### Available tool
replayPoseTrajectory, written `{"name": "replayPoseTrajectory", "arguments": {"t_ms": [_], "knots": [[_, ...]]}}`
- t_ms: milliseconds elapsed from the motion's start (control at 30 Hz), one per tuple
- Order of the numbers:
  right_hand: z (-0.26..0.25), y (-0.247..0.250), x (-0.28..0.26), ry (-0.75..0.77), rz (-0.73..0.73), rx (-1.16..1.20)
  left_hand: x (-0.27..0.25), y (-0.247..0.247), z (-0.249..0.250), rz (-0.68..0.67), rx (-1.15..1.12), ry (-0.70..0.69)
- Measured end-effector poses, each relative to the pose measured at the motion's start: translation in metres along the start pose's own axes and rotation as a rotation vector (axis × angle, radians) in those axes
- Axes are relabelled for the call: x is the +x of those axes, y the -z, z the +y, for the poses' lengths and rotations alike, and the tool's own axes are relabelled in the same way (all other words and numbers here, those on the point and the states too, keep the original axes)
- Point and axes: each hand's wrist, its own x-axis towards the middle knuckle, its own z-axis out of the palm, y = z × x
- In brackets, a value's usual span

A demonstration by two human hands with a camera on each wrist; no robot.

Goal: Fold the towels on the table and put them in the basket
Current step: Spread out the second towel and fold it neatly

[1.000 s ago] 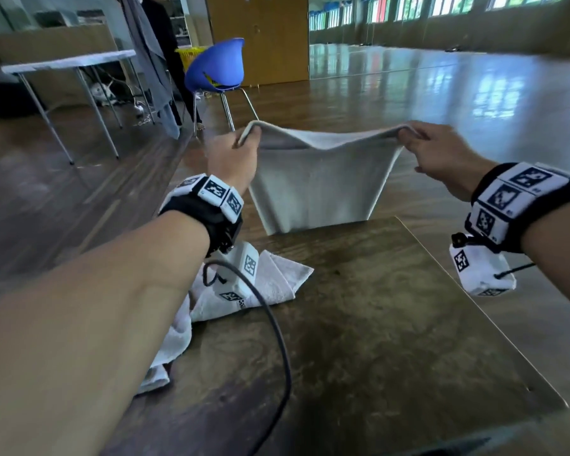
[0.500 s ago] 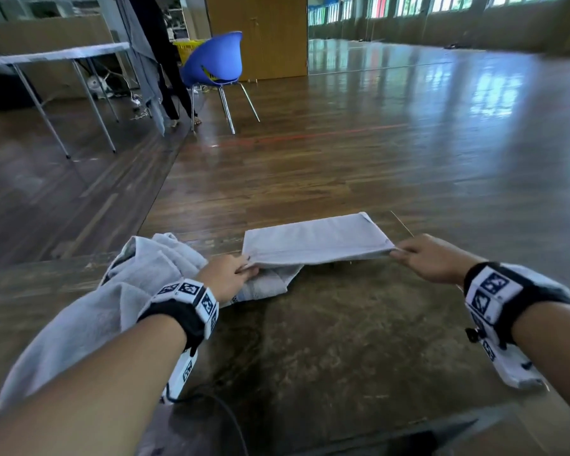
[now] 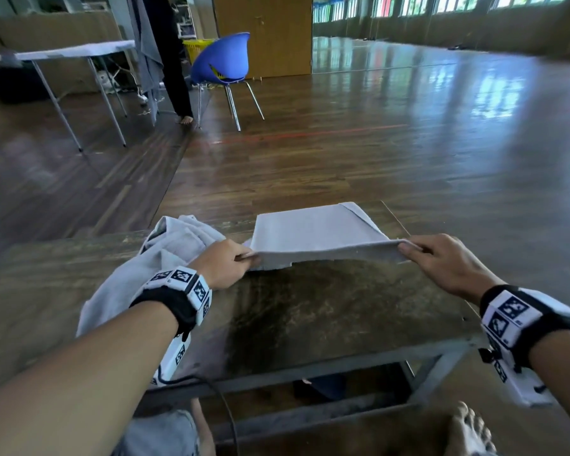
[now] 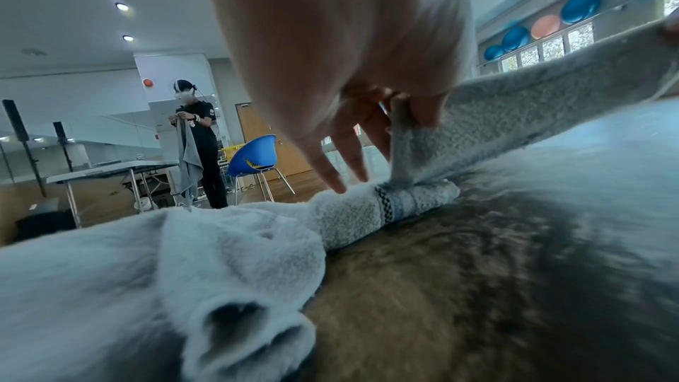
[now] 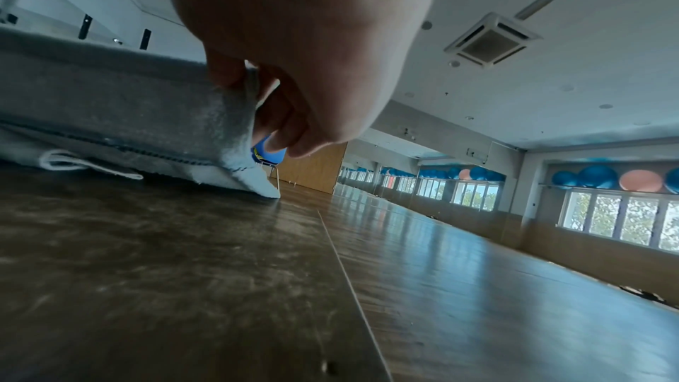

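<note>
A grey folded towel (image 3: 313, 230) lies at the far right of the brown table (image 3: 326, 314). Its near edge is lifted off the top. My left hand (image 3: 244, 258) pinches the near left corner of that towel (image 4: 514, 115). My right hand (image 3: 408, 248) pinches the near right corner (image 5: 128, 103). A second grey towel (image 3: 165, 251) lies crumpled on the table's left, under my left wrist, and shows close up in the left wrist view (image 4: 183, 257). I see no basket on or beside my table.
The table's right edge (image 3: 395, 215) runs just beside the folded towel. Beyond lie wooden floor, a blue chair (image 3: 222, 62) with a yellow crate (image 3: 196, 49) behind it, a white folding table (image 3: 76, 51), and a person (image 4: 200, 138) holding a cloth.
The towel hung in the air between my hands a second ago; I lowered it onto the table's far right. Both hands still pinch its near corners and have drawn slightly nearer.
</note>
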Motion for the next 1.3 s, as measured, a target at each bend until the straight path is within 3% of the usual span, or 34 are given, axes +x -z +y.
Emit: {"name": "replayPoseTrajectory", "arguments": {"t_ms": [100, 200, 433, 600, 667, 800, 900, 1067, 1200, 1300], "knots": [[-0.005, 0.009, -0.024, 0.027, -0.056, -0.005, -0.028, 0.003, 0.011, 0.014, 0.04, -0.029], [-0.013, 0.015, -0.047, 0.006, -0.231, 0.017, -0.054, 0.008, 0.023, -0.085, 0.031, 0.01], [-0.021, 0.01, -0.095, -0.223, -0.76, 0.135, -0.103, -0.004, 0.049, -0.487, 0.218, 0.066], [-0.023, -0.003, -0.11, -0.237, -0.995, 0.102, -0.109, -0.034, 0.053, -0.922, 0.051, 0.218], [-0.025, -0.01, -0.106, -0.163, -0.977, 0.068, -0.101, -0.041, 0.053, -0.793, 0.0, 0.143], [-0.026, -0.024, -0.079, -0.006, -0.654, 0.09, -0.064, -0.054, 0.059, -0.243, 0.004, -0.109], [-0.025, -0.04, -0.046, 0.005, -0.425, 0.079, -0.027, -0.064, 0.065, -0.076, -0.035, -0.136], [-0.022, -0.074, 0.024, -0.011, -0.256, -0.003, 0.039, -0.081, 0.064, 0.013, 0.148, -0.144], [-0.017, -0.099, 0.076, 0.018, -0.299, -0.106, 0.08, -0.086, 0.053, -0.013, 0.257, -0.113], [-0.016, -0.112, 0.104, 0.006, -0.372, -0.227, 0.092, -0.092, 0.033, -0.151, 0.263, -0.037]]}}
